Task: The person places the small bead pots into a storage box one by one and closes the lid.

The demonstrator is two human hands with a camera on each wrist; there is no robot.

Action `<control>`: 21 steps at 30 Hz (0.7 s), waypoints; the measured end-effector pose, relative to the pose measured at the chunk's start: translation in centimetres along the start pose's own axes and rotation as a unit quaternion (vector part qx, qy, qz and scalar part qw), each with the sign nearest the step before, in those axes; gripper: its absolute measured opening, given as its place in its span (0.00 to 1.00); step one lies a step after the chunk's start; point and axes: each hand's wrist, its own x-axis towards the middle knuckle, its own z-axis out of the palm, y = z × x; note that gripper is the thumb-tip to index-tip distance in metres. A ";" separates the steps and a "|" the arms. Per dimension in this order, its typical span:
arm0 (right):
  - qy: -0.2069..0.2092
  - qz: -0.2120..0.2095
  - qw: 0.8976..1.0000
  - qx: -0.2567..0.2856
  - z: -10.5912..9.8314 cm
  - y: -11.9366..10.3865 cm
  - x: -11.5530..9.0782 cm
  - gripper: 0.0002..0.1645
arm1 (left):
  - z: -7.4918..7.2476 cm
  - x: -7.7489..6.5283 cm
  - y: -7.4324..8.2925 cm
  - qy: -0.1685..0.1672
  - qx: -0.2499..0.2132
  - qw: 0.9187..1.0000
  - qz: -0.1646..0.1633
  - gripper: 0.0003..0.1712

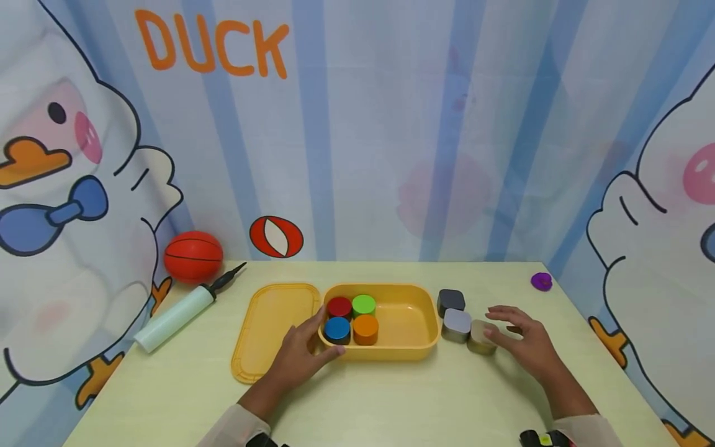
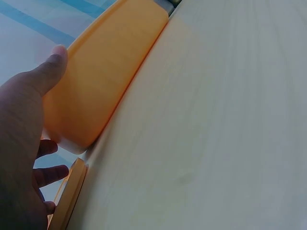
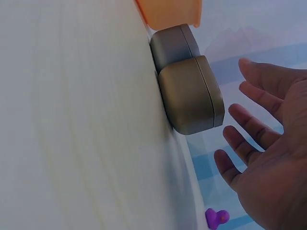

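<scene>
A yellow rectangular box (image 1: 406, 354) stands mid-table, holding tins with red (image 1: 339, 307), green (image 1: 364, 304), blue (image 1: 337, 329) and orange (image 1: 365, 328) tops in its left half. My left hand (image 1: 301, 357) rests at its left end, thumb by the near wall and fingers spread along the left side. My right hand (image 1: 527, 341) hovers over a gold tin (image 1: 481, 345), fingers loosely bent; the right wrist view shows them apart from that tin (image 3: 189, 96). Beside it stand a silver-grey tin (image 1: 457, 325) and a dark grey tin (image 1: 450, 302), right of the box.
A yellow lid (image 1: 274, 323) lies left of the box, partly behind my left hand. Farther left are a pale green hand pump (image 1: 175, 318) and a red ball (image 1: 193, 257). A small purple item (image 1: 541, 281) sits near the back right corner. A duck-print curtain (image 1: 380, 124) closes the back.
</scene>
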 end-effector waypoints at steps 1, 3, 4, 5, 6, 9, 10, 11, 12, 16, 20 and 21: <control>-0.001 0.003 1.000 0.006 -0.1 0.3 -0.1 0.20 | 0.1 0.0 0.1 0.000 -0.001 1.000 0.001 0.58; -0.007 0.008 1.000 0.027 -0.3 0.8 -0.3 0.21 | 0.1 0.1 0.1 0.001 -0.005 1.000 -0.001 0.58; -0.010 0.010 0.999 0.041 -0.4 1.1 -0.3 0.22 | 0.1 0.1 0.2 0.001 -0.006 1.000 -0.002 0.58; -0.013 0.012 0.998 0.055 -0.4 1.4 -0.4 0.22 | 0.2 0.1 0.2 0.002 -0.007 1.000 -0.002 0.58; -0.015 0.014 0.997 0.071 -0.5 1.7 -0.5 0.23 | 0.2 0.1 0.2 0.002 -0.009 1.000 -0.002 0.57; -0.027 0.019 0.993 0.112 -0.6 2.1 -0.6 0.24 | 0.1 0.0 0.2 0.002 -0.009 1.000 0.000 0.57; -0.032 0.021 0.992 0.121 -0.6 2.2 -0.6 0.25 | 0.1 0.0 0.2 0.002 -0.009 1.000 0.001 0.57; -0.036 0.024 0.991 0.127 -0.7 2.4 -0.7 0.25 | 0.0 0.0 0.2 0.001 -0.009 1.000 0.002 0.57; -0.042 0.024 0.990 0.131 -0.7 2.5 -0.7 0.25 | 0.0 0.0 0.3 0.001 -0.010 1.000 0.003 0.57; -0.066 0.021 0.990 0.121 -0.8 2.8 -0.9 0.25 | 0.0 -0.1 0.3 0.002 -0.010 1.000 0.004 0.57; -0.081 0.019 0.990 0.117 -0.6 3.1 -1.0 0.25 | 0.0 -0.1 0.2 0.001 -0.009 1.000 0.003 0.57; -0.083 0.024 0.990 0.115 -0.5 3.1 -1.0 0.25 | 0.0 -0.1 0.2 0.001 -0.010 1.000 0.003 0.57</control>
